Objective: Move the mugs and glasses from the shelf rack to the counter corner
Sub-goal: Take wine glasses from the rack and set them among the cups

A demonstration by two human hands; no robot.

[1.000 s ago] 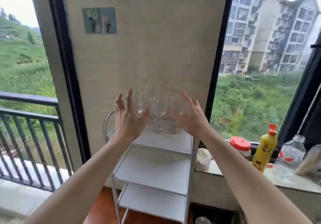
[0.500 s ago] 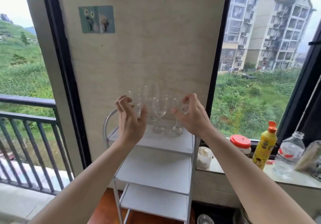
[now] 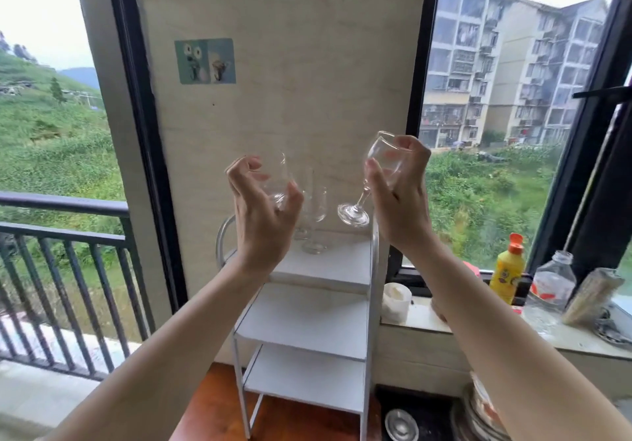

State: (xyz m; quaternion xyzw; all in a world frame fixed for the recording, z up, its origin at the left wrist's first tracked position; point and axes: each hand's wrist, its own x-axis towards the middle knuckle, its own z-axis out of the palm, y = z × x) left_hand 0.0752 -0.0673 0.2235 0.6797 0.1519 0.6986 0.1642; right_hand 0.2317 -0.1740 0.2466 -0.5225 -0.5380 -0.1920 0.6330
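A white three-tier shelf rack (image 3: 342,271) stands against the pale wall panel. My left hand (image 3: 261,215) grips a clear wine glass (image 3: 277,180) by its bowl, lifted above the rack's top shelf. In my right hand (image 3: 400,194) is a second wine glass (image 3: 383,163), tilted so that its foot points down and left. Two more clear glasses (image 3: 316,221) still stand at the back of the top shelf between my hands. The counter (image 3: 564,334) runs along the window sill to the right of the rack.
On the counter stand a white cup (image 3: 396,298), a yellow bottle with an orange cap (image 3: 506,269), a clear plastic bottle (image 3: 552,281) and a bundle of sticks (image 3: 591,295). A dark railing (image 3: 68,232) is on the left. Metal bowls and plates lie below the counter.
Both hands closed on a wine glass each and lifted them off the top shelf. The right glass is now tilted. Two glasses stay on the shelf.
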